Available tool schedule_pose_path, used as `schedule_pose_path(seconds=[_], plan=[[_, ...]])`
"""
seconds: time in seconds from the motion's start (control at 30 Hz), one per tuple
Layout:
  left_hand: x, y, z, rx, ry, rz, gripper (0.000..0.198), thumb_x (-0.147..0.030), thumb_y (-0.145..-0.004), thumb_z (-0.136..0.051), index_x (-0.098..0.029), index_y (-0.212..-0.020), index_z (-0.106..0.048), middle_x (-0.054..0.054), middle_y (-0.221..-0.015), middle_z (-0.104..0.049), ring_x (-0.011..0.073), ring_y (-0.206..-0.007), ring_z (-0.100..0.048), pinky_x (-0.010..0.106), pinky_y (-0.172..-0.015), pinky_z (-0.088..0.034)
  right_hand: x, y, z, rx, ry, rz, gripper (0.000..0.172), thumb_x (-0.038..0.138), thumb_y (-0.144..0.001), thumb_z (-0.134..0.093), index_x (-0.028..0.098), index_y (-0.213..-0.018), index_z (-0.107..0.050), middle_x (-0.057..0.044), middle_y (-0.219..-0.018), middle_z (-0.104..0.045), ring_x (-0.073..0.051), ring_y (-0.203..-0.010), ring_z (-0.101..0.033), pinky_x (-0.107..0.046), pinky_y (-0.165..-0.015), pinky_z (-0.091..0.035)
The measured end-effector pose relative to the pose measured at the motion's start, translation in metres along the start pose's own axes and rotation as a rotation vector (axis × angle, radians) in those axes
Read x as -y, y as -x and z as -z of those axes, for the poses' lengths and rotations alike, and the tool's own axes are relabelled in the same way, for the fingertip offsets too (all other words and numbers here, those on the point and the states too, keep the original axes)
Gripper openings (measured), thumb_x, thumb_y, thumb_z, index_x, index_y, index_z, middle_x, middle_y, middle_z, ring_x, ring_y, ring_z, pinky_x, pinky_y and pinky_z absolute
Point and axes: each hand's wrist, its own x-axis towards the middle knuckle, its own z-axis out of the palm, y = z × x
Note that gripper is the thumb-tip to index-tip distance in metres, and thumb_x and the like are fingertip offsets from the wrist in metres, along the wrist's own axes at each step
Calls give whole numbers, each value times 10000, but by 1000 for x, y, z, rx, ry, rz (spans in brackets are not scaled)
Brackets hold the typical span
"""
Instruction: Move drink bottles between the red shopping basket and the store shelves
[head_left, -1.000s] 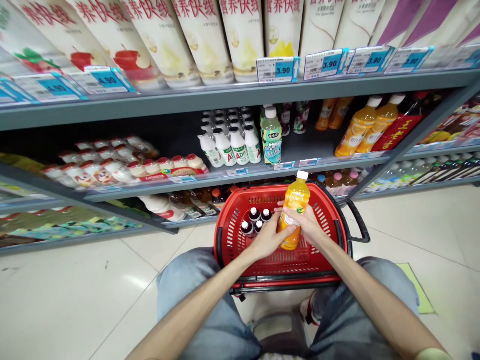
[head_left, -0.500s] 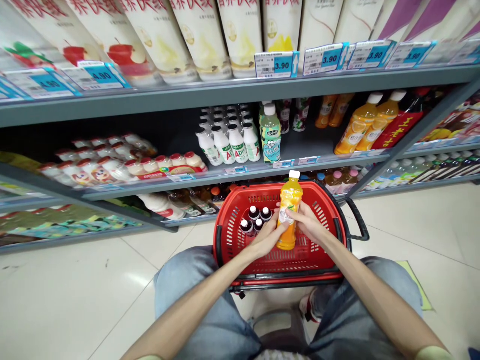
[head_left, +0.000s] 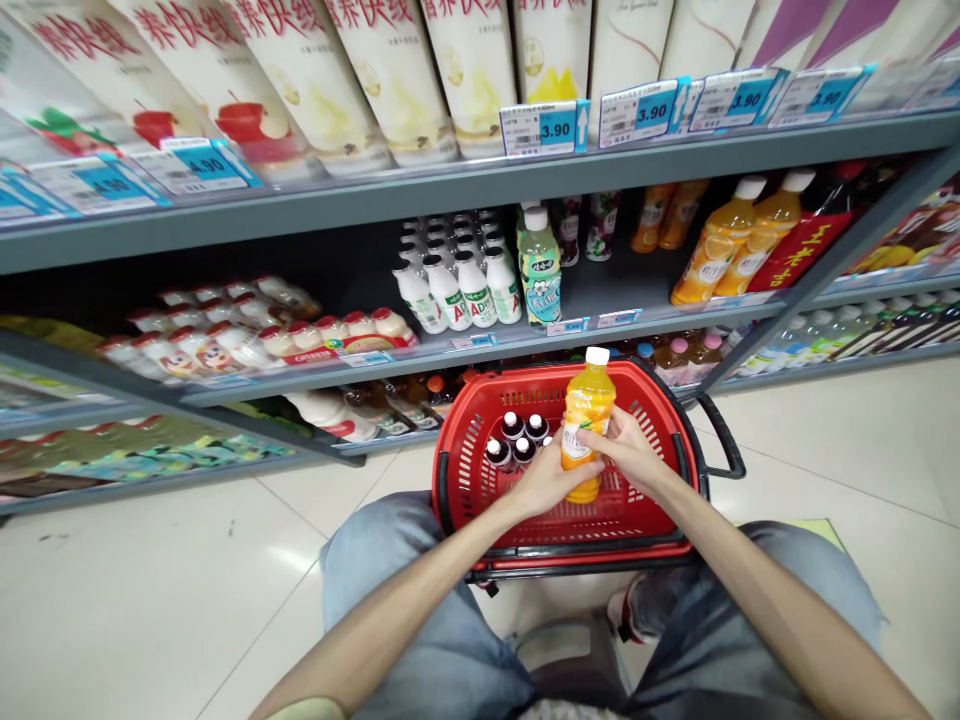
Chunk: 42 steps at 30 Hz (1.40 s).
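Both of my hands hold one orange juice bottle [head_left: 589, 400] with a white cap, slightly tilted, above the red shopping basket [head_left: 517, 540]. My left hand [head_left: 550, 480] is closed around its lower left side. My right hand [head_left: 630, 448] grips it from the right, with the thumb across the label. Inside the basket, to the left of the juice, stand several dark bottles [head_left: 513, 428] with white caps. My hands partly cover the bottle and the basket floor.
Ahead, a grey shelf [head_left: 480, 190] carries white milk drink bottles [head_left: 469, 290], a green bottle [head_left: 540, 270] and more orange juice bottles [head_left: 716, 245]. A black basket handle [head_left: 724, 440] sticks out at the right. My knees flank the basket.
The view has shifted a little. My right hand has moved slightly up on the juice bottle, and my left hand sits lower around it. The bottle stays held over the basket.
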Motion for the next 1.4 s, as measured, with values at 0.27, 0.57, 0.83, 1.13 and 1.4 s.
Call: schedule_pose_path(seconds=[0.27, 0.57, 0.83, 1.13, 1.4], plan=[[3, 4, 7, -53, 44, -72, 560, -419, -871, -717, -141, -1317, -523, 141, -1286, -650, 251, -1143, -632, 438, -1038, -493, 6, -2, -13, 14, 16, 18, 482, 301, -649, -906, 216, -1070, -689, -46, -1073, -747, -219, -952, -704, -345, -873, -565], [6, 17, 15, -67, -77, -59, 545, -448, -905, -659, -144, -1335, -520, 156, -1365, -618, 263, -1190, -634, 442, -1052, -492, 3, -13, -23, 104, 126, 27, 541, 342, -656, -901, 195, -1122, -667, -73, -1119, -737, -223, -1013, -701, -386, -954, -549], [-5, 23, 20, -139, -522, 201, 763, -600, -780, -712, -150, -1349, -475, 177, -1131, -722, 373, -983, -723, 451, -808, -560, -7, -7, -34, -37, -26, -78, 456, 409, -692, -878, 193, -1065, -727, -98, -1159, -741, -262, -1031, -713, -414, -937, -569], [-24, 24, 18, -171, -501, -83, 805, -555, -779, -745, -195, -1420, -417, 165, -1399, -592, 342, -1232, -619, 481, -1016, -514, 10, -16, -28, -94, -243, 1, 675, 728, -719, -736, 274, -1210, -641, -100, -1177, -729, -315, -1137, -683, -479, -936, -584], [-31, 22, 9, -89, -503, -180, 731, -511, -822, -707, -180, -1413, -432, 169, -1409, -577, 337, -1205, -631, 483, -998, -531, 8, -15, -14, -156, -267, -20, 753, 828, -643, -724, 269, -1142, -648, -72, -1028, -742, -307, -1027, -723, -424, -819, -621]])
